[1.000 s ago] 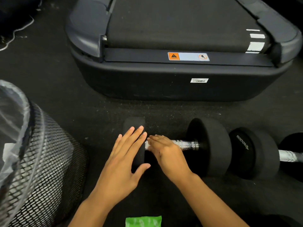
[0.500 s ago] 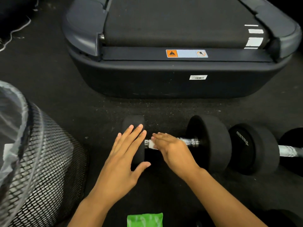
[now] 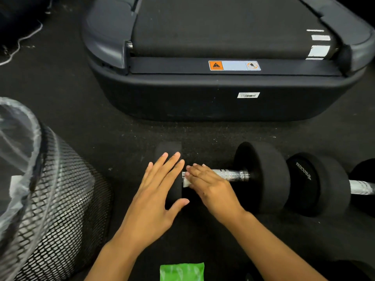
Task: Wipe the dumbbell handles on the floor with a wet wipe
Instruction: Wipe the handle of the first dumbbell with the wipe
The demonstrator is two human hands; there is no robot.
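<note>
A black dumbbell (image 3: 261, 175) lies on the dark floor (image 3: 85, 126) in front of the end of a treadmill (image 3: 213, 98), its long axis running left to right across the view, roughly parallel to the treadmill's near edge. Its silver knurled handle (image 3: 229, 175) spans between the left weight head (image 3: 169, 151) and the larger-looking right head.

The left hand (image 3: 158, 199) lies flat with straight fingers on top of the left weight head, holding nothing. The right hand (image 3: 211, 187) covers the left part of the handle, fingers pointing left, and presses a white wet wipe (image 3: 186, 182) against the bar; only a small corner of the wipe shows below the fingertips, and how far the fingers curl around the bar cannot be told.

A second dumbbell (image 3: 316, 183) lies just right of the first, in line with it. A black mesh bin (image 3: 60, 199) with a clear liner stands at left. A green wipes pack (image 3: 181, 271) sits at the bottom edge.
</note>
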